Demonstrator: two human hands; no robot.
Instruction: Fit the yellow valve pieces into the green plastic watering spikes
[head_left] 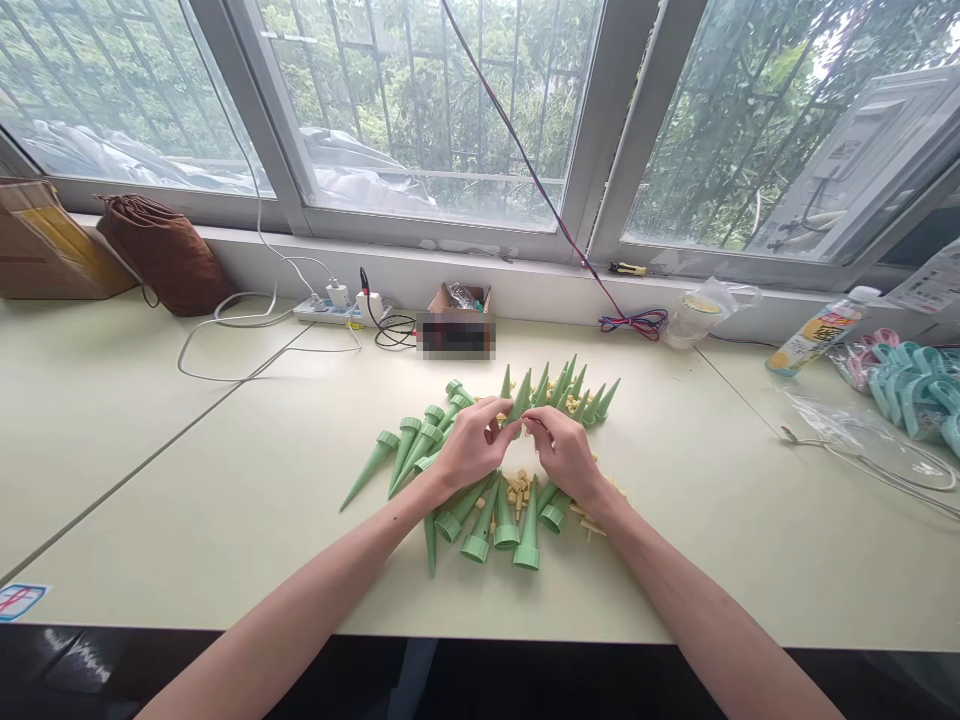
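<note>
My left hand (pixel 475 440) is closed around a green plant watering spike (pixel 520 396), its tip pointing up. Close beside it, the fingers of my right hand (pixel 561 446) are pinched together near the spike's side; whatever they grip is too small and hidden to make out. Several loose green spikes (pixel 409 445) lie to the left, and more spikes (pixel 527 540) lie in front with their ribbed caps toward me. Behind my hands, several spikes (pixel 574 385) stand on their caps, points up. Small pale yellow pieces (pixel 517 488) lie in a heap between my forearms.
A small cardboard box (pixel 459 298) and a power strip (pixel 330 308) stand at the back under the window. A brown drawstring bag (pixel 161 255) is at left. On the right are a bottle (pixel 821 332), teal plastic clips (pixel 911 390) and a white cable (pixel 870 455).
</note>
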